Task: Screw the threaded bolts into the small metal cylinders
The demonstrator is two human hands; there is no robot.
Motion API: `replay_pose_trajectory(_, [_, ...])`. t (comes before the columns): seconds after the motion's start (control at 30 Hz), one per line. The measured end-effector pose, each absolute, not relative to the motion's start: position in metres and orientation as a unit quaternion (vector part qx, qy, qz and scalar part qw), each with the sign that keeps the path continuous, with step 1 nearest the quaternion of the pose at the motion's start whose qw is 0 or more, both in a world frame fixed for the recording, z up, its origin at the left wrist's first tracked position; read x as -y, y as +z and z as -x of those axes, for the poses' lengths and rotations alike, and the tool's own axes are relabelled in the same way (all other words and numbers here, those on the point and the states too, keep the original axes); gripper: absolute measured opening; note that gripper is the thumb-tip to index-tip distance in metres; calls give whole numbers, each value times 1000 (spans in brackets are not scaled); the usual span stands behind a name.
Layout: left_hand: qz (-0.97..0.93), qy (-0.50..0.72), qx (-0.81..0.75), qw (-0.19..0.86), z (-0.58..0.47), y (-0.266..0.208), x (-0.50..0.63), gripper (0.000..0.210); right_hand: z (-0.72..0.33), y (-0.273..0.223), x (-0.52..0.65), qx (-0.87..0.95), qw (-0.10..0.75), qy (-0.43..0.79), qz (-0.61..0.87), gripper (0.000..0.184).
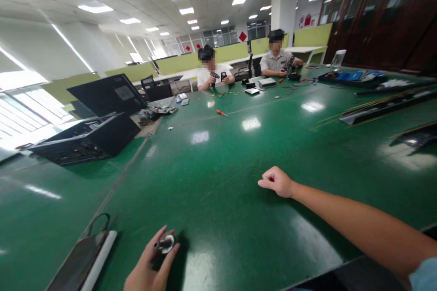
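Note:
My left hand [150,261] is near the table's front edge, thumb and fingers closed around a small metal part [167,244]. The part has a shiny, round, silvery end and a narrower dark stub; its exact kind is unclear. Farther right, my right hand [277,182] is curled into a loose fist at the green tabletop [218,159]. Nothing shows between its fingers.
A flat dark device with a white edge [99,261] lies at lower left. Beyond it stands an opened black case [92,141]. An orange screwdriver [221,112] lies mid-table. Two people [213,75] sit across, holding tools. Long dark rails [385,107] lie right.

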State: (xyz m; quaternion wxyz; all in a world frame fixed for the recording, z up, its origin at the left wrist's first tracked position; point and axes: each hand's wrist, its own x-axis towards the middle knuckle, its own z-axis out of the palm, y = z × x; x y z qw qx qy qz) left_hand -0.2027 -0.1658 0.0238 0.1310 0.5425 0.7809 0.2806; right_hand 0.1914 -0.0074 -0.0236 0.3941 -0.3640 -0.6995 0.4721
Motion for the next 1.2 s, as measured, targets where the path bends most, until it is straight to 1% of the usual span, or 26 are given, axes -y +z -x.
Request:
replay_pose_trajectory(0.07, [-591,313,-721,178,181,29,149,63,-188,-24,9,700,404,445,386,58])
replay_pose_trajectory(0.13, [-635,329,-662,223,157,34,129,47,-186,-24,9,698,412,422,405,59])
replay_pose_trajectory(0.2, [-679,328,-609,247,134,40,108,32,-183,-24,9,696,419,404,421,59])
replay_pose_trajectory(0.27, [-723,321,-554,259,112,43,88,26,-180,-24,9,692,425,392,431,60])
replay_pose_trajectory(0.37, [-772,307,-490,264,83,39,61,25,-177,-23,10,683,435,389,438,55])
replay_pose_trajectory(0.47, [-782,313,-469,265,61,28,42,29,-176,-20,12,677,438,403,434,36])
replay_pose_trajectory(0.5, [-779,320,-469,267,55,24,38,31,-176,-19,12,677,435,410,429,35])
replay_pose_trajectory(0.6, [-766,341,-472,272,40,15,28,34,-177,-19,13,682,417,434,415,51])
replay_pose_trajectory(0.63, [-761,347,-474,275,36,13,25,34,-177,-19,13,683,412,440,414,53])
replay_pose_trajectory(0.7, [-753,358,-474,283,30,9,18,35,-178,-22,12,681,401,447,419,54])
replay_pose_trajectory(0.9, [-755,376,-446,300,26,1,-3,38,-177,-28,10,675,392,431,453,36])
replay_pose_trajectory(1.07, [-774,375,-409,303,25,0,-7,31,-178,-31,6,674,386,430,460,19])
replay_pose_trajectory(1.2, [-782,373,-395,307,27,0,-3,26,-180,-29,8,683,373,434,454,18])
